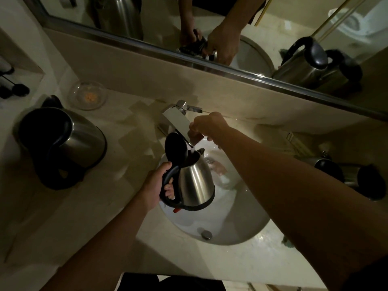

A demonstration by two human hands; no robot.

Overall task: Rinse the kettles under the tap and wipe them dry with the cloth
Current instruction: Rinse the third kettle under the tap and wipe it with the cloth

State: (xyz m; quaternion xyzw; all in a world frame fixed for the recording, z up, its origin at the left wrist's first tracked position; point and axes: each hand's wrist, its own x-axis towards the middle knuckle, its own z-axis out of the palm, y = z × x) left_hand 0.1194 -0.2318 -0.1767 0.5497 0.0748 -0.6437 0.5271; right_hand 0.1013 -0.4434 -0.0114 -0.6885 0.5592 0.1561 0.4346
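My left hand grips the black handle of a steel kettle and holds it over the white sink. Its black lid stands open under the chrome tap, and a thin stream of water falls into the mouth. My right hand reaches across, its fingers curled on the end of the tap's spout. A second steel kettle stands on the counter at the left. A third kettle sits at the right, partly behind my right forearm. A bit of teal cloth peeks out beside that forearm.
A glass dish sits on the counter behind the left kettle. A mirror runs along the back wall and reflects the hands and kettles. The sink's drain plug is near the front. Dark items stand on a shelf at far left.
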